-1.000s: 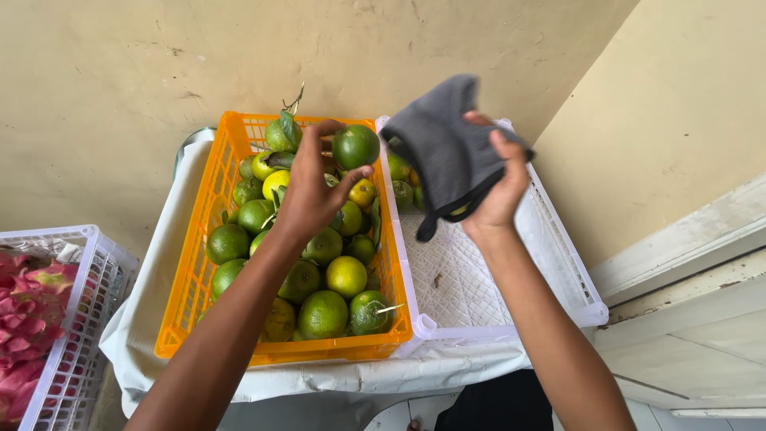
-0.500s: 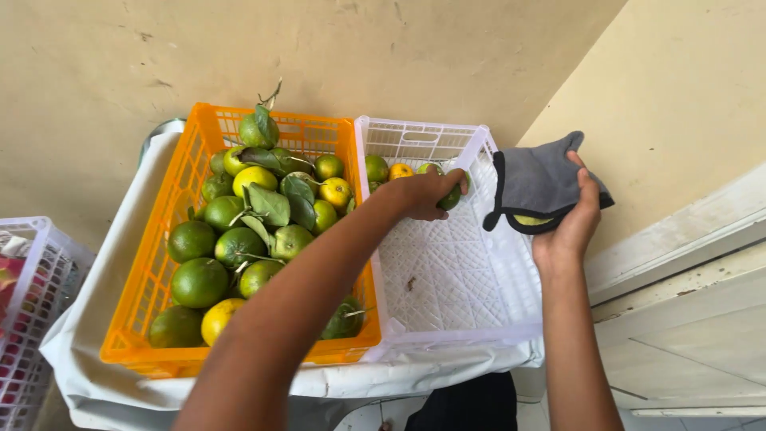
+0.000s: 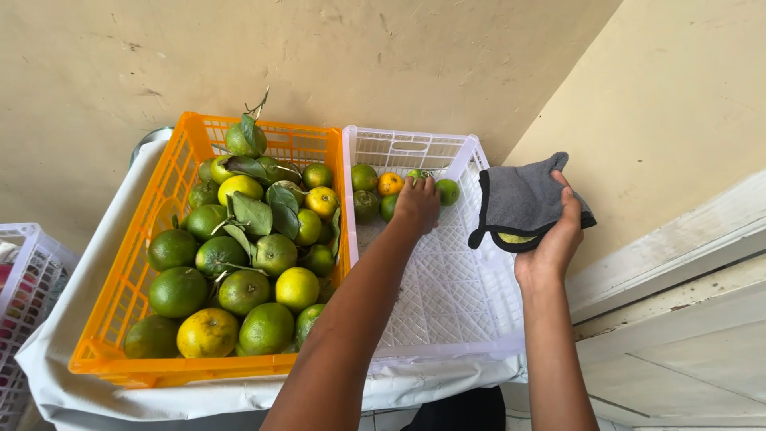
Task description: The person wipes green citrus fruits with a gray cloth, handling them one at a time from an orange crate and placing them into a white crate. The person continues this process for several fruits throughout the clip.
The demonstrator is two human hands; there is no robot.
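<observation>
My left hand (image 3: 416, 203) reaches across into the far end of a white plastic crate (image 3: 447, 303). It lies palm down with curled fingers among a few green and yellow citrus fruits (image 3: 377, 191); whatever is under the palm is hidden. My right hand (image 3: 550, 243) is raised beside the crate's right rim and grips a folded grey cloth (image 3: 523, 195) with a yellow underside. An orange plastic crate (image 3: 136, 263) on the left is heaped with green and yellow citrus (image 3: 239, 291), some with leaves and stems.
Both crates stand side by side on a table covered with a white sheet (image 3: 96, 399), against a beige wall. A white basket (image 3: 28, 279) with pink contents sits at far left. A pale wooden door frame (image 3: 678, 303) runs along the right.
My left hand went from the orange crate, carrying a green fruit, over to the white crate's far end. My right hand with the cloth shifted right, and the view swung that way.
</observation>
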